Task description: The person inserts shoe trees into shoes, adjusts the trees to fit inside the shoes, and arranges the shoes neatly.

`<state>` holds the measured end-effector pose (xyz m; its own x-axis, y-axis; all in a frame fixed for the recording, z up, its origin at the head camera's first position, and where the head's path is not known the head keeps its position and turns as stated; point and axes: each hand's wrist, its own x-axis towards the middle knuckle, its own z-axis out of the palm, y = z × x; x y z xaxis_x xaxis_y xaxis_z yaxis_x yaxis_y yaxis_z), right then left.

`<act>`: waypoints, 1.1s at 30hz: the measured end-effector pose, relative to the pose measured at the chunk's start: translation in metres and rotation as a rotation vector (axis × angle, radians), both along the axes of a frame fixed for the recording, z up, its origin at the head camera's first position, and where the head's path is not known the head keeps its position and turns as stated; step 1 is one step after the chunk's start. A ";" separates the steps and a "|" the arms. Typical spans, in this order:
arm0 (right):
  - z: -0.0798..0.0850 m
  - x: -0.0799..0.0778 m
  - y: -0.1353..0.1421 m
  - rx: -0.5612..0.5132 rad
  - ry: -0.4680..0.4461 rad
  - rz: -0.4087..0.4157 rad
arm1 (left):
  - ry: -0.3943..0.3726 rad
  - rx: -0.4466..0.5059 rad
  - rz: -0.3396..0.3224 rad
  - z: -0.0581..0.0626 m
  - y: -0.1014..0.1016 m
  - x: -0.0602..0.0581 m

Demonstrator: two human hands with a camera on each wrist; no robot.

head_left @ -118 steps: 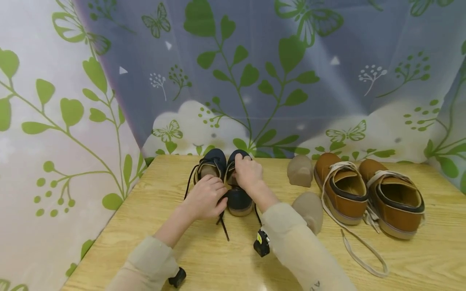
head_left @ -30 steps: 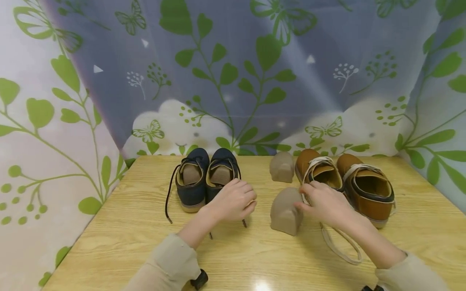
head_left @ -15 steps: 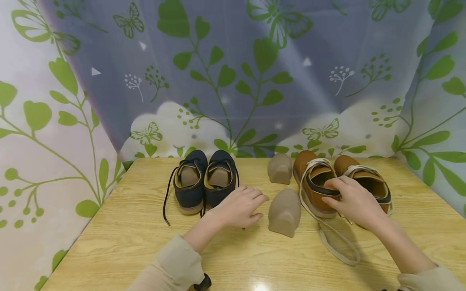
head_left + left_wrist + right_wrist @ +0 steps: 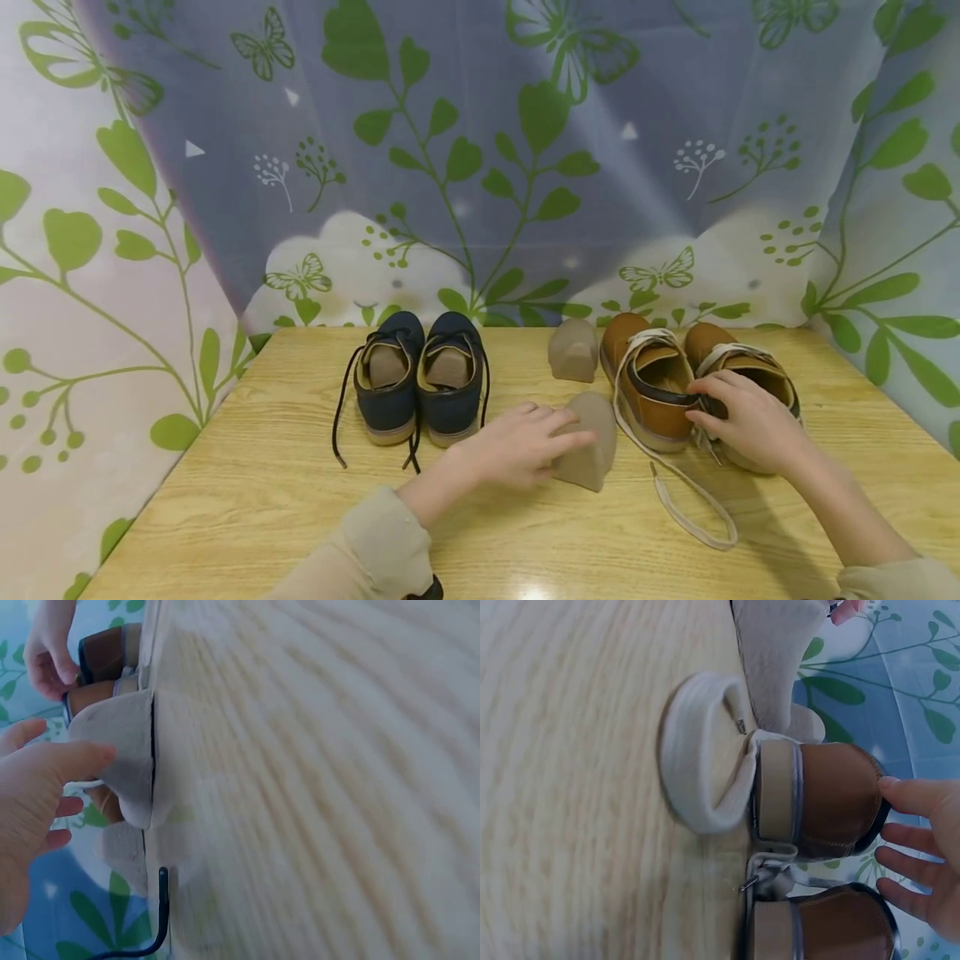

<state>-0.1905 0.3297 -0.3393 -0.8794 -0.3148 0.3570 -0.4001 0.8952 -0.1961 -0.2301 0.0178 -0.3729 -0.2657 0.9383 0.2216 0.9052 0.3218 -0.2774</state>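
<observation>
My left hand (image 4: 517,446) hovers with loosely spread fingers over the nearer grey-brown moulded shoe insert (image 4: 600,429); whether a finger touches it I cannot tell. In the left wrist view, the thumb overlaps that insert (image 4: 124,727). My right hand (image 4: 750,421) is at the heel collar of the left brown lace-up shoe (image 4: 660,412). The right wrist view has its thumb tip at the rim of this shoe (image 4: 836,795), the other fingers extended apart from it. The right brown shoe (image 4: 701,342) stands alongside, partly hidden by that hand.
Two navy shoes (image 4: 386,404) with inserts inside stand side by side at left, black laces trailing. Another shoe insert (image 4: 573,350) lies farther back beside the brown pair. A beige lace (image 4: 697,525) loops across the wooden table (image 4: 300,517). A patterned cloth (image 4: 480,167) hangs behind.
Both hands have left the navy shoes, where they worked at first. My right hand has moved right to the brown shoes; my left has moved right to the nearer insert, which has shifted slightly.
</observation>
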 end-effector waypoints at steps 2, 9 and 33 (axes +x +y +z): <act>-0.002 -0.001 0.002 0.008 0.016 0.017 | 0.003 -0.033 -0.001 0.001 0.003 0.002; -0.003 -0.003 0.004 0.023 0.020 0.024 | 0.061 -0.104 -0.038 0.003 0.017 0.004; -0.004 -0.004 0.003 0.028 -0.006 0.024 | 0.266 -0.177 0.022 -0.011 0.036 0.007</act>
<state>-0.1944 0.3325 -0.3429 -0.8735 -0.3458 0.3425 -0.4206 0.8905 -0.1734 -0.2231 0.0536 -0.3835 -0.2415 0.9630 0.1196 0.7868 0.2664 -0.5567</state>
